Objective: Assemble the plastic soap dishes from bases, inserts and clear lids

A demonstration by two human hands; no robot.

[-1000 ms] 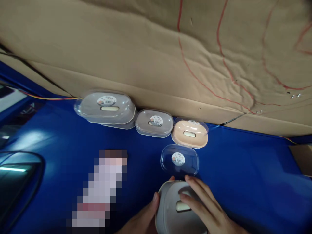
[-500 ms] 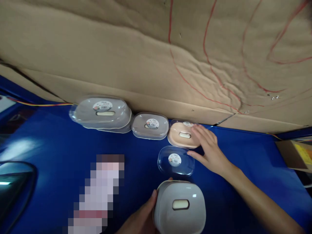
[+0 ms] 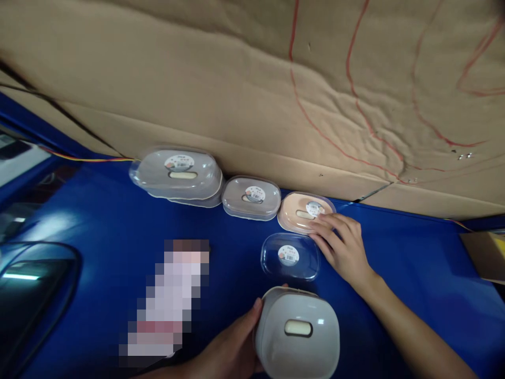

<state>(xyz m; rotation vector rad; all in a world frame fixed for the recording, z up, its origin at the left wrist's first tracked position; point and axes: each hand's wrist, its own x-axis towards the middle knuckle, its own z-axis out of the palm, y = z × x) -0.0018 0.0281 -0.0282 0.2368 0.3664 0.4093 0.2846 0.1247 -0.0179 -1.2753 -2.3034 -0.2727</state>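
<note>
At the bottom centre, my left hand (image 3: 240, 337) grips a grey container (image 3: 300, 350) from its left side; a cream oval piece shows on its face. My right hand (image 3: 341, 245) has its fingertips on the right front part of a peach container (image 3: 294, 217) under a clear cover with a round label. Just in front of that lies a loose clear cover (image 3: 272, 258) with a round label, close to my right thumb. Left of the peach container is a small grey one (image 3: 236, 202) under a clear cover. Farther left sit larger stacked grey containers (image 3: 158, 173).
Brown paper (image 3: 197, 79) with red lines rises behind the blue table (image 3: 118, 221). A pixelated patch (image 3: 169, 295) covers something at centre left. A dark object with a cable (image 3: 35, 295) lies at the left, and a cardboard box (image 3: 483, 255) stands at the right edge.
The label on the peach container's cover has come lower and more into view. My right fingers have moved down and drawn closer together on it. The camera view has shifted slightly.
</note>
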